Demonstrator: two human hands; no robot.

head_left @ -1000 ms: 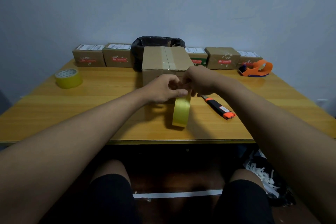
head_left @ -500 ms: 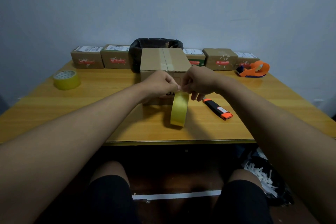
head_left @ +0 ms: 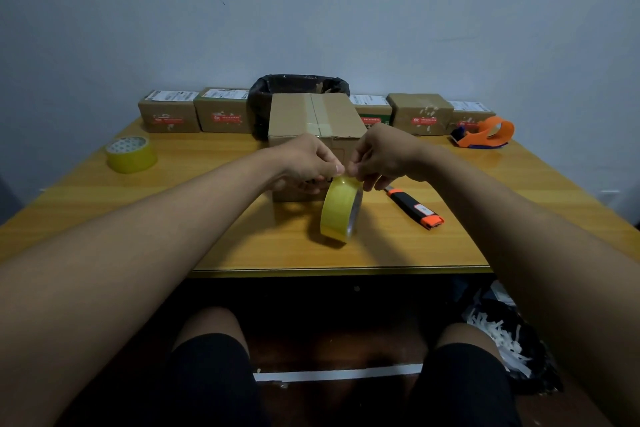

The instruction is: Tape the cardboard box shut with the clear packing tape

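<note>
A brown cardboard box (head_left: 298, 114) stands mid-table with a strip of tape along its top seam. In front of it a yellowish clear tape roll (head_left: 341, 208) hangs on edge just above the table. My left hand (head_left: 304, 163) and my right hand (head_left: 381, 156) meet at the top of the roll, fingertips pinched on the tape there. The box's front face is mostly hidden behind my hands.
An orange-and-black utility knife (head_left: 415, 206) lies right of the roll. A second tape roll (head_left: 131, 153) sits far left, an orange tape dispenser (head_left: 485, 133) far right. Small parcels (head_left: 169, 111) and a black-lined bin (head_left: 298, 85) line the wall. The wooden table's (head_left: 346, 265) front edge is near.
Both hands have lifted slightly and shifted right with the roll, which now tilts a little with its lower end toward the left. The box has not moved.
</note>
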